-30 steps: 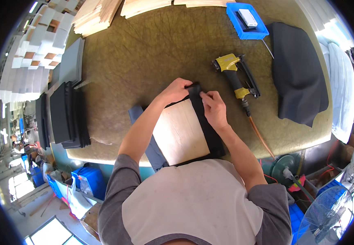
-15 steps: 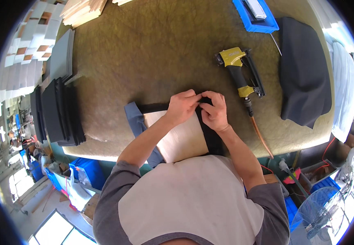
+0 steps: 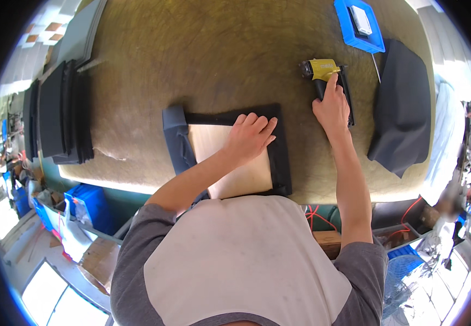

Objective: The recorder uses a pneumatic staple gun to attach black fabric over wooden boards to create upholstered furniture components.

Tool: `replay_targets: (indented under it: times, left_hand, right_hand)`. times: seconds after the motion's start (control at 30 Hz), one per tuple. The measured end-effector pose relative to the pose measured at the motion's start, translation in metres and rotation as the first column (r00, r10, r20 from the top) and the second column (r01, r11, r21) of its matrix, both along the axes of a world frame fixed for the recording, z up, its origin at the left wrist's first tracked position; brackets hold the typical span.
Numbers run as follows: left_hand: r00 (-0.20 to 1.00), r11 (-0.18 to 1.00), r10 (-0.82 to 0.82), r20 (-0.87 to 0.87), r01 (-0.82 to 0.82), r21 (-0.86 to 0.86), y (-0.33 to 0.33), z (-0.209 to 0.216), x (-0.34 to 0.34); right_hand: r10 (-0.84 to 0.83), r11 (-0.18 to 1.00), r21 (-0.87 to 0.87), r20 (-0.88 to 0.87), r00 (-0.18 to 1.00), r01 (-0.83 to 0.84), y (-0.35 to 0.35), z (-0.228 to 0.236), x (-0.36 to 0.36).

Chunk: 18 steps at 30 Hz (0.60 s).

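In front of me a pale wooden board (image 3: 230,168) lies on black fabric (image 3: 280,163) that is folded over its far and right edges. On the left side the fabric stands up loosely in a crumpled flap. My left hand (image 3: 250,136) rests on the board's far right corner, its bent fingers gripping the folded fabric there. To the right, my right hand (image 3: 333,108) is closed round the handle of a yellow and black pneumatic staple gun (image 3: 324,69), which lies on the table with its nose to the left. The palm hides most of the handle.
Stacked black panels (image 3: 56,117) stand at the table's left, with grey panels (image 3: 78,35) beyond. A blue tray (image 3: 379,46) holding a white box sits far right, near a dark fabric piece (image 3: 404,108). A fan (image 3: 401,282) stands low on the right.
My right hand has left the fabric corner and moved right onto the staple gun. My left hand stays at the corner, its fingers now laid over the fold. The view has shifted a little.
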State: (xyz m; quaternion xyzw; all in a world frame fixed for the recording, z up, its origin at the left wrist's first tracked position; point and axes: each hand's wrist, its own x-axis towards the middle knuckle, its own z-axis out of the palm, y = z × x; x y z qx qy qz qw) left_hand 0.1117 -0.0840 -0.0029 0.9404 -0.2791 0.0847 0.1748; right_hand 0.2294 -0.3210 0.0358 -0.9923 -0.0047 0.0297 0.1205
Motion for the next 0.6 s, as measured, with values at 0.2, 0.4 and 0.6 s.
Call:
replay_targets:
  times: [0.2, 0.4, 0.6]
  left_hand:
    - [0.998, 1.0, 0.018, -0.059, -0.018, 0.005, 0.001, 0.007, -0.007]
    - [0.999, 0.997, 0.0, -0.053, -0.004, -0.072, 0.001, -0.007, -0.009]
    - [0.998, 0.997, -0.02, -0.063, 0.014, -0.082, 0.002, -0.004, -0.006]
  right_hand:
    - [0.091, 0.743, 0.604, -0.518, 0.85, 0.289, -0.036, 0.054, -0.001]
    - [0.19, 0.611, 0.652, -0.671, 0.716, 0.449, 0.005, 0.087, -0.064]
    - [0.158, 0.843, 0.474, -0.671, 0.724, 0.255, 0.015, 0.063, -0.069]
